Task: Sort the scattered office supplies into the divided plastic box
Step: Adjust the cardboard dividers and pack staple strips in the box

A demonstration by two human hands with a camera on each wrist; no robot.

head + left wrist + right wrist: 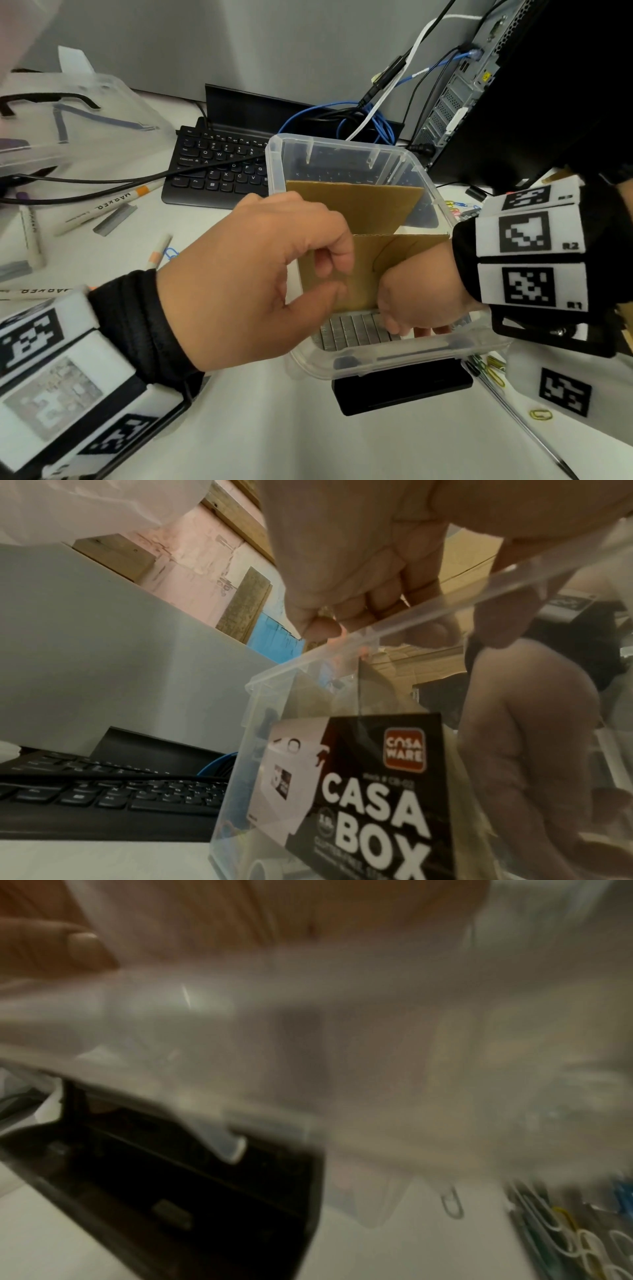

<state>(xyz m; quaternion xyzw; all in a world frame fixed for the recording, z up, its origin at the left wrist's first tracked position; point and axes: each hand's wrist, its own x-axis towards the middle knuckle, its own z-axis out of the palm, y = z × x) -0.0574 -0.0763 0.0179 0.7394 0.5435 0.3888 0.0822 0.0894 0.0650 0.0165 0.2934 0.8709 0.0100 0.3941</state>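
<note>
A clear plastic box (274,161) with brown cardboard dividers (356,205) stands in the middle of the white desk. My left hand (329,277) pinches the near edge of a cardboard divider between thumb and curled fingers; the left wrist view shows this hand (325,626) at the box rim (308,656). My right hand (418,325) reaches down into the near compartment, over a row of grey staple strips (352,334). Its fingertips are mostly hidden, and the right wrist view is blurred. Markers (106,209) and a staple strip (114,219) lie to the left.
Coloured paper clips (493,370) lie right of the box, also seen as paper clips (565,1240). A black object (404,387) sits under the box's near edge. A keyboard (219,168), cables and a computer tower (513,85) stand behind. A clear lidded container (68,120) is far left.
</note>
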